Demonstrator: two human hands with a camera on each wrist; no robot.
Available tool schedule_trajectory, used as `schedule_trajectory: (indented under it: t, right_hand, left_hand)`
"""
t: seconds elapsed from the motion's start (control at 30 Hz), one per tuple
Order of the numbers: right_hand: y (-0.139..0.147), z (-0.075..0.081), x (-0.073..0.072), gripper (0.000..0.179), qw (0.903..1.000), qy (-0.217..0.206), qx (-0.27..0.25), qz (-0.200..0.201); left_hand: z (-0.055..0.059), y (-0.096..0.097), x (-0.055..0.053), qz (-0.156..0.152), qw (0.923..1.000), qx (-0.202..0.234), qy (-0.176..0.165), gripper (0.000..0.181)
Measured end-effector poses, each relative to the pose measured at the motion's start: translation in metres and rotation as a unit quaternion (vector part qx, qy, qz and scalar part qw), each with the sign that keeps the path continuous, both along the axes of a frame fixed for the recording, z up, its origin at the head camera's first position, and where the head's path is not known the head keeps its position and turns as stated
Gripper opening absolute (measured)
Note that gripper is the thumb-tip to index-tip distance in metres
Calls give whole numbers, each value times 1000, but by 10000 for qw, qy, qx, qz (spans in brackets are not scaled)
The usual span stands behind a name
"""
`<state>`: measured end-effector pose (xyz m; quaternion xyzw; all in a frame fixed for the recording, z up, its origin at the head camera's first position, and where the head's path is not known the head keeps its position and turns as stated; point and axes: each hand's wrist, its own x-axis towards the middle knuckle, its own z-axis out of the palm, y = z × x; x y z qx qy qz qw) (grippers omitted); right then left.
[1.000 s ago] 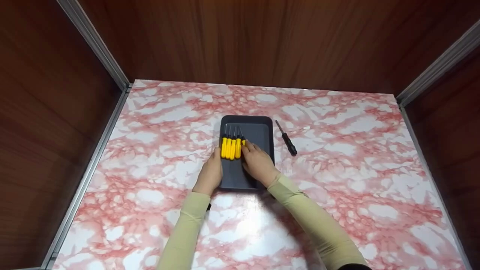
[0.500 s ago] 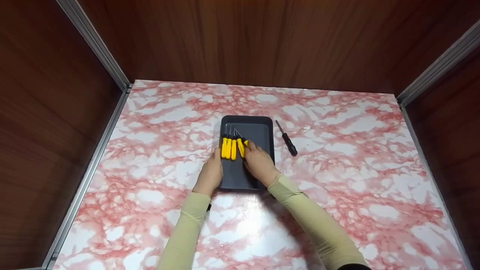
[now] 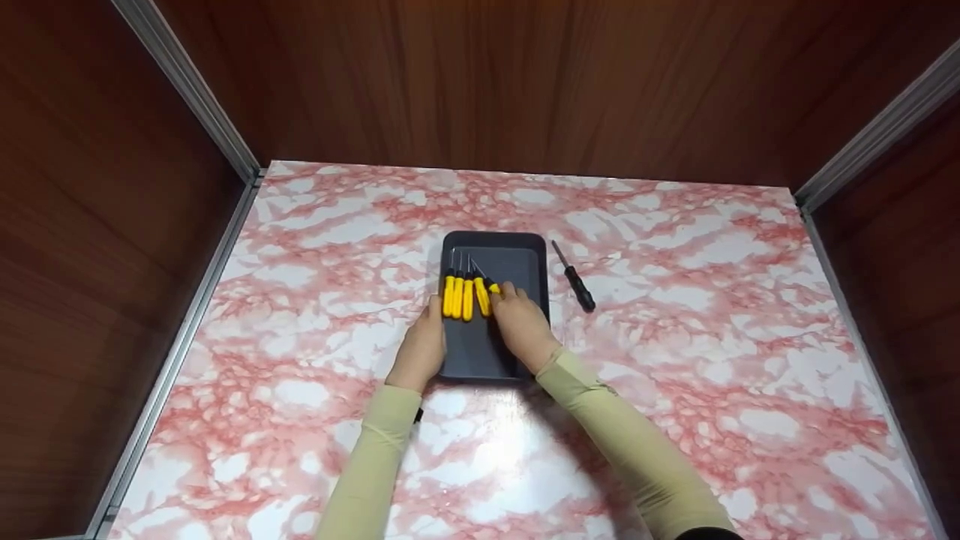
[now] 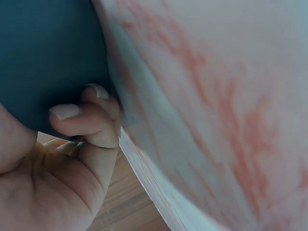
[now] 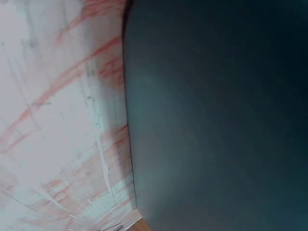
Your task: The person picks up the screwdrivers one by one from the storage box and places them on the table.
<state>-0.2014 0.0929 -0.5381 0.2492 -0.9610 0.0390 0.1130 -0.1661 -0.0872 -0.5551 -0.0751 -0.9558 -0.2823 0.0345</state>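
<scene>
Evidently I have the left hand (image 3: 421, 343) clamped on the left wall of the dark grey tray (image 3: 477, 357), I'd judge to steady it. My right hand (image 3: 523, 324) is over the tray, fingers at the rightmost yellow-handled screwdriver (image 3: 493, 288); pinching or merely pushing, I cannot tell. Four similar screwdrivers (image 3: 468, 298) lie left of it, handles near, probably for easy grasping. A black screwdriver (image 3: 578, 289) lies outside, right.
</scene>
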Motion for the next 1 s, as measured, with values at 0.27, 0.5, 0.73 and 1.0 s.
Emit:
schedule_trajectory:
  t: [0.27, 0.5, 0.73, 1.0]
  right_hand:
    - [-2, -2, 0, 27, 9997, 25, -15, -235]
    - [-1, -3, 0, 34, 9986, 344, 22, -391]
    - [1, -2, 0, 29, 9984, 360, 118, -425]
    - [1, -2, 0, 22, 9975, 528, 106, -464]
  left_hand:
    - [-1, 0, 0, 14, 10000, 2, 3, 37]
    - [0, 1, 0, 22, 10000, 8, -21, 37]
    - [-1, 1, 0, 71, 9999, 71, -33, 35]
    - [-1, 1, 0, 23, 10000, 82, -14, 33]
